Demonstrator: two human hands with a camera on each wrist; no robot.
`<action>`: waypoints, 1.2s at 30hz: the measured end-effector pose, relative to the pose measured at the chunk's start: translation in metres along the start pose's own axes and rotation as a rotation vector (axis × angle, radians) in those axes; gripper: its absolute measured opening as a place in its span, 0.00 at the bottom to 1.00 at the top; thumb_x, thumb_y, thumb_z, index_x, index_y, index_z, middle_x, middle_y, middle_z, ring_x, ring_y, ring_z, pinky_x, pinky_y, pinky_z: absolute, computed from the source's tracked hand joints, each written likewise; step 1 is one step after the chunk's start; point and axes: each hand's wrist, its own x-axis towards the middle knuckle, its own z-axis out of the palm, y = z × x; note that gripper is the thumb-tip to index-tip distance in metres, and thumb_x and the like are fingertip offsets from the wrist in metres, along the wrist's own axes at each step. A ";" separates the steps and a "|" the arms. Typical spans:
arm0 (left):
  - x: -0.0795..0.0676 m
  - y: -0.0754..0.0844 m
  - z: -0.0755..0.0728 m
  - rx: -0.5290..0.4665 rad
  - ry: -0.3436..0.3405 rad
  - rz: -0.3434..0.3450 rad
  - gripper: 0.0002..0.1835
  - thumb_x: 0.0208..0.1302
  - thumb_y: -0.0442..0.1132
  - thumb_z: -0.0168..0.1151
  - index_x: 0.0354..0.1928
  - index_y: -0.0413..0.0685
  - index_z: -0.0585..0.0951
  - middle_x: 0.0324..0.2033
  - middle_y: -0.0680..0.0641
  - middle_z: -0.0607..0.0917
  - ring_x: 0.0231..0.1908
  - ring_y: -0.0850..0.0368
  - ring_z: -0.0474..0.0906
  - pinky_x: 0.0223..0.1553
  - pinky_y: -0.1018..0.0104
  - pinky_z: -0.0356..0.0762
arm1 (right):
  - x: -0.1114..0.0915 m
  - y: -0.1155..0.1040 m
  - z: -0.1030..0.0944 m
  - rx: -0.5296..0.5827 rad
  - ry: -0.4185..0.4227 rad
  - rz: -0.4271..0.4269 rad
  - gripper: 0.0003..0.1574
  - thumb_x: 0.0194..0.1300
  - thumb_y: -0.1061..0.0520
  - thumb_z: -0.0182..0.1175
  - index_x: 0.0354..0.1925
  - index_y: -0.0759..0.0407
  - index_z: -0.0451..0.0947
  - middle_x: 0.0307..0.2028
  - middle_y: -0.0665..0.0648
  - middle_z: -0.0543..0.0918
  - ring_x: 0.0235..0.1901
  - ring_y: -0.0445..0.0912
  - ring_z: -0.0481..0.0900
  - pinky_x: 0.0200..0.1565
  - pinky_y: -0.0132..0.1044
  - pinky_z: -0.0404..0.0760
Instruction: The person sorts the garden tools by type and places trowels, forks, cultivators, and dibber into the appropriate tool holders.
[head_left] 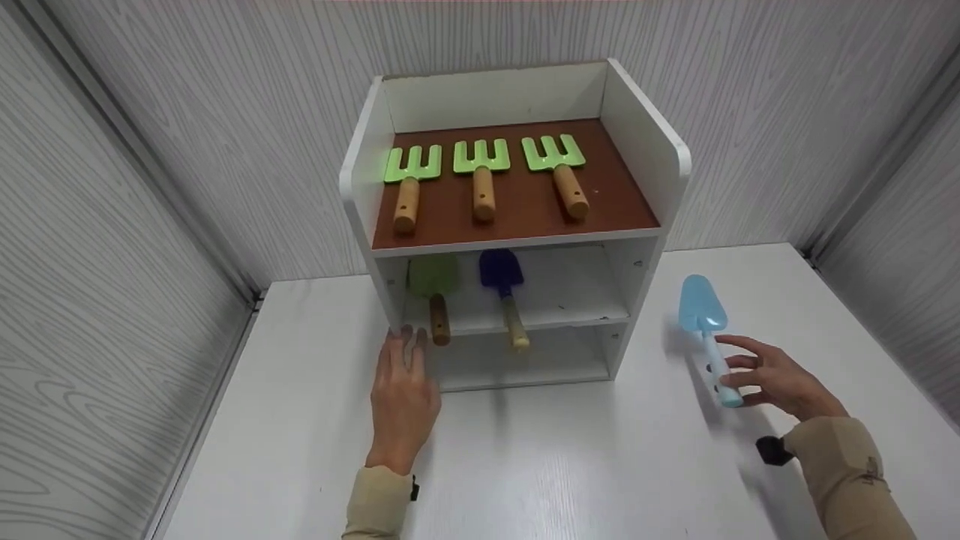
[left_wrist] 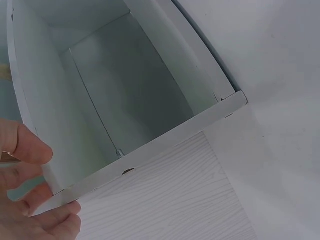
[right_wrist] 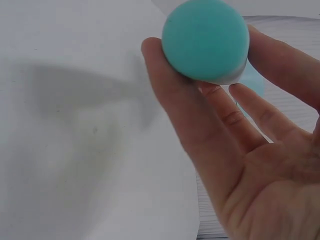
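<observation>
My right hand (head_left: 776, 379) holds a light-blue trowel (head_left: 703, 304) by its handle, raised over the white table, blade pointing away. In the right wrist view the rounded turquoise handle end (right_wrist: 205, 42) sits between thumb and fingers. My left hand (head_left: 405, 409) grips the left side panel of a small white shelf unit (head_left: 495, 386), its fingers lying on both sides of the front edge. The left wrist view shows these fingers (left_wrist: 62, 220) beside the lower compartment. A green trowel (head_left: 433, 276) and a dark-blue trowel (head_left: 501, 268) lie on the middle shelf, handles sticking out.
Three green hand forks with wooden handles, left (head_left: 407, 199), middle (head_left: 484, 191) and right (head_left: 570, 191), lie in a row on the brown top. Grey wood-grain walls (head_left: 135, 187) enclose the white table (head_left: 540, 465) at the back and sides.
</observation>
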 end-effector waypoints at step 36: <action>0.000 0.000 0.001 0.012 0.018 0.008 0.31 0.51 0.22 0.69 0.61 0.28 0.75 0.58 0.32 0.74 0.63 0.32 0.69 0.61 0.46 0.74 | -0.012 -0.006 0.033 0.051 -0.021 -0.085 0.51 0.64 0.66 0.66 0.77 0.60 0.52 0.51 0.58 0.79 0.44 0.50 0.84 0.43 0.51 0.85</action>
